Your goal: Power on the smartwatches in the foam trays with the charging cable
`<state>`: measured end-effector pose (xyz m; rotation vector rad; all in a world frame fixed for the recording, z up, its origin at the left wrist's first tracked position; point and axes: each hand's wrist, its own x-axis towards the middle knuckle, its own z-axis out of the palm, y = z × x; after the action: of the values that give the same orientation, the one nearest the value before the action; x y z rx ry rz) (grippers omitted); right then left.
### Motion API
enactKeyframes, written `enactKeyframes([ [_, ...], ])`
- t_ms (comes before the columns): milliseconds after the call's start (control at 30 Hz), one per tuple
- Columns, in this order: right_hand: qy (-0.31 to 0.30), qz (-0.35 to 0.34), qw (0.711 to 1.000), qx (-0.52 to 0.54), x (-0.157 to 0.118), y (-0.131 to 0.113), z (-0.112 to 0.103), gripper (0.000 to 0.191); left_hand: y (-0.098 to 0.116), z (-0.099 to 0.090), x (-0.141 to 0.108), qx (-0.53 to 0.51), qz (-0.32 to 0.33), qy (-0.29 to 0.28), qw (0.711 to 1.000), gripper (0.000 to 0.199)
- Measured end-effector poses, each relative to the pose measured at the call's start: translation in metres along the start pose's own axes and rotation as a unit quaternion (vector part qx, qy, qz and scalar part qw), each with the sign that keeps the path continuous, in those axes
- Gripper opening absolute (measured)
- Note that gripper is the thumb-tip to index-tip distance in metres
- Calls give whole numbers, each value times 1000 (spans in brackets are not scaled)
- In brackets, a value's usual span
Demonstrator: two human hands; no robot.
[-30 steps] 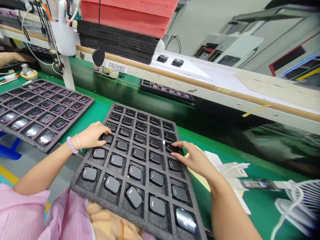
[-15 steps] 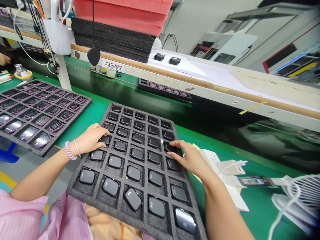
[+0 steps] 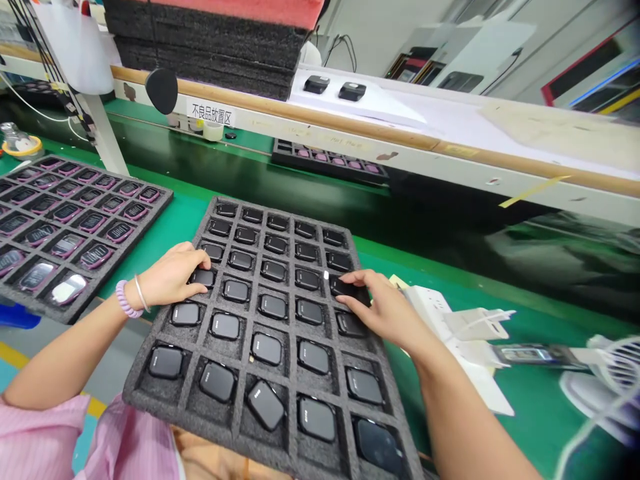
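Note:
A dark grey foam tray point(image 3: 245, 363) slants across the bench's front edge, its near end over my lap. Its compartments hold several black watch-like units point(image 3: 267, 348), one turned askew in the near row. My left hand point(image 3: 176, 275) grips the tray's left side, thumb and fingers over the edge compartments. On the right side, my right hand point(image 3: 383, 300) grips the tray with its fingertips inside an edge compartment, against a black unit. The undersides of both grips are hidden.
Another foam tray point(image 3: 117, 250) with purple-rimmed units lies at the left. Behind runs a shelf point(image 3: 415, 152) bearing stacked foam point(image 3: 200, 50) and two black units. A power strip point(image 3: 433, 310) and white fan point(image 3: 620, 367) stand at the right.
The view has shifted slightly, so the shelf and left tray appear further left and higher. Both hands keep their places on the tray. The glare on the near right unit has faded.

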<state>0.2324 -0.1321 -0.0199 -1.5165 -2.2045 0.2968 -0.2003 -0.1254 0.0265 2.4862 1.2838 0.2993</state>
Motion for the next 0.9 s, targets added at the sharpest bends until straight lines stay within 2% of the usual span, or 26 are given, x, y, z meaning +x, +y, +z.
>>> enactKeyframes([
  [167, 7, -1, 1000, -7, 28, 17, 3, 25, -14, 2, 30, 49, -4, 28, 998, 29],
  [267, 22, 16, 1000, 2, 54, 33, 8, 26, -24, 1, 56, 47, -27, 35, 998, 30],
  [367, 40, 35, 998, 34, 69, 43, 12, 29, -29, 0, 71, 30, -35, 30, 999, 30],
  [567, 41, 36, 994, 91, 68, 40, 12, 33, -31, 0, 68, 3, -36, 33, 999, 28],
  [900, 46, 30, 996, 76, 69, 39, 9, 30, -31, -3, 66, -10, -30, 30, 999, 29],
])
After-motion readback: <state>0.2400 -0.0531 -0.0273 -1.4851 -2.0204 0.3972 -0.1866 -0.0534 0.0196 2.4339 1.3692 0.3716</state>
